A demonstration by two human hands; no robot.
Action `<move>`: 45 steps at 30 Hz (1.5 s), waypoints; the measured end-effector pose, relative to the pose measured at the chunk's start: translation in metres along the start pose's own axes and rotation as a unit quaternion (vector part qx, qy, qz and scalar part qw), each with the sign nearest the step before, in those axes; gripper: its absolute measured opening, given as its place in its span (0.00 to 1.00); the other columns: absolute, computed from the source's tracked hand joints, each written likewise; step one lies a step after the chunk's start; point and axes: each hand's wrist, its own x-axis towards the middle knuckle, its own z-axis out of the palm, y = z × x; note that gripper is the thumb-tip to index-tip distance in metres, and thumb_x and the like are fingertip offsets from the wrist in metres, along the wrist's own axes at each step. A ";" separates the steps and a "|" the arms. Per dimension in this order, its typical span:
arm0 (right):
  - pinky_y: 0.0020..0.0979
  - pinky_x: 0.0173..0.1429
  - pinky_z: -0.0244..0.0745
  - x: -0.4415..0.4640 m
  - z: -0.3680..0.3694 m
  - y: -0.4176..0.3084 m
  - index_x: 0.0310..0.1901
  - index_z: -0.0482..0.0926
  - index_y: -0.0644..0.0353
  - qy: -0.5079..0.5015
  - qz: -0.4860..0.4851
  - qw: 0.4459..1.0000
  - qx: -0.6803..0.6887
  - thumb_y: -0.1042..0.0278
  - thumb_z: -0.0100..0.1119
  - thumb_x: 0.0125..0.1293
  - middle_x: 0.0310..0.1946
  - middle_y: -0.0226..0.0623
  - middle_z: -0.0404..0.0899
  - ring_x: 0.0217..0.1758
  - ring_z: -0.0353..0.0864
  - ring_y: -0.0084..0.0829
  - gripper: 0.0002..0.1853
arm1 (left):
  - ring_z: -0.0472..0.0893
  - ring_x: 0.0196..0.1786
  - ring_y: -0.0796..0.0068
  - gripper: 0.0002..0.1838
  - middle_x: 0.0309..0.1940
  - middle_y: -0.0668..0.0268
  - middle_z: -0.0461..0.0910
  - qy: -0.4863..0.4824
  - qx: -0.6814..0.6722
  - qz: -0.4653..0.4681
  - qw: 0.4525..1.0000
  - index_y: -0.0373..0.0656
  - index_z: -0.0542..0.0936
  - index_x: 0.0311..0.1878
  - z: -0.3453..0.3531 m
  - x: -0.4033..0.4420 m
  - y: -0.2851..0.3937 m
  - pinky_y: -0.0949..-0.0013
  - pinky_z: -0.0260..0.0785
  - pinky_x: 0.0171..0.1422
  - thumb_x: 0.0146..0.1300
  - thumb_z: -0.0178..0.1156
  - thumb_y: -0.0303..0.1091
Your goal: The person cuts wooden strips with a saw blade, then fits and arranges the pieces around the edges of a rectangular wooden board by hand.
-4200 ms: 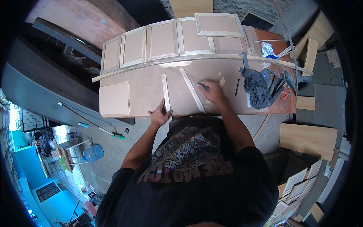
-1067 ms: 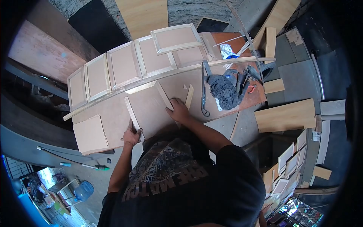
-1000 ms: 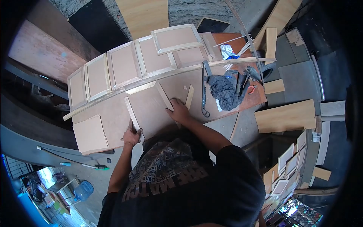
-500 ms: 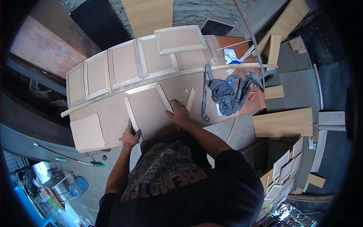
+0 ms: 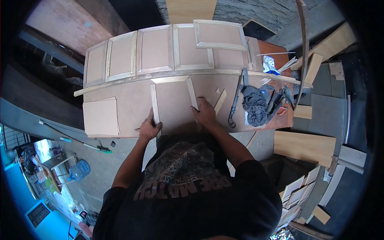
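Note:
Three pale wooden strips lie as a frame open toward me on a brown board [image 5: 132, 96]. My left hand [image 5: 150, 129] holds the lower end of the left strip [image 5: 155, 103], index finger stretched along one side and thumb on the other. The top strip [image 5: 171, 79] runs across the far end, its ends at or very near the side strips. My right hand [image 5: 205, 112] grips the lower end of the right strip [image 5: 192, 93], thumb on its inner side. Right of that hand lie a loose wooden strip [image 5: 220, 101] and a small triangular offcut [image 5: 217, 90].
Beyond a long wooden batten [image 5: 132, 79] stand several framed panels [image 5: 155, 50]. Thin boards [image 5: 100, 117] are stacked at left. At right lie a metal square [image 5: 238, 94], dark cloth [image 5: 256, 105] and red-handled pliers [image 5: 283, 110]. A water jug [image 5: 80, 171] stands lower left.
The left strip has moved up toward the top strip, narrowing the gap at that corner. Both hands stay on the side strips. The whole view has shifted with my head.

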 end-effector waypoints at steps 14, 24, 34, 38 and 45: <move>0.58 0.56 0.82 0.011 -0.002 -0.012 0.68 0.74 0.56 -0.049 0.010 0.999 -0.016 0.54 0.69 0.65 0.50 0.53 0.87 0.49 0.88 0.60 0.32 | 0.88 0.58 0.46 0.60 0.54 0.50 0.88 -0.003 0.006 -0.009 1.000 0.62 0.42 0.91 0.000 0.001 0.001 0.48 0.76 0.72 0.66 0.72 0.51; 0.58 0.53 0.83 0.013 -0.007 -0.010 0.72 0.72 0.59 -0.038 -0.007 0.999 -0.012 0.53 0.68 0.65 0.44 0.59 0.88 0.44 0.88 0.62 0.36 | 0.90 0.54 0.50 0.61 0.51 0.52 0.90 0.019 -0.041 0.024 0.999 0.61 0.44 0.91 0.011 0.006 -0.012 0.53 0.80 0.68 0.64 0.74 0.49; 0.57 0.55 0.83 0.012 -0.003 -0.010 0.73 0.73 0.61 -0.012 -0.010 0.999 -0.040 0.52 0.66 0.66 0.43 0.59 0.88 0.43 0.89 0.62 0.37 | 0.91 0.53 0.50 0.61 0.49 0.52 0.91 0.015 -0.031 0.023 0.999 0.57 0.45 0.91 0.010 0.005 -0.011 0.55 0.81 0.66 0.63 0.75 0.48; 0.56 0.56 0.84 0.013 -0.004 -0.010 0.74 0.74 0.63 -0.038 -0.013 0.998 -0.051 0.49 0.66 0.68 0.44 0.61 0.88 0.44 0.89 0.60 0.38 | 0.91 0.54 0.50 0.61 0.51 0.51 0.91 0.018 0.013 0.011 1.000 0.55 0.45 0.91 0.001 -0.001 0.003 0.55 0.81 0.67 0.63 0.75 0.48; 0.53 0.52 0.84 0.042 -0.023 0.004 0.62 0.85 0.58 0.128 -0.041 0.990 0.036 0.49 0.66 0.74 0.43 0.51 0.89 0.39 0.89 0.57 0.24 | 0.90 0.54 0.49 0.61 0.51 0.49 0.91 0.008 -0.022 0.008 1.000 0.56 0.45 0.91 0.005 0.004 -0.004 0.55 0.80 0.68 0.63 0.75 0.47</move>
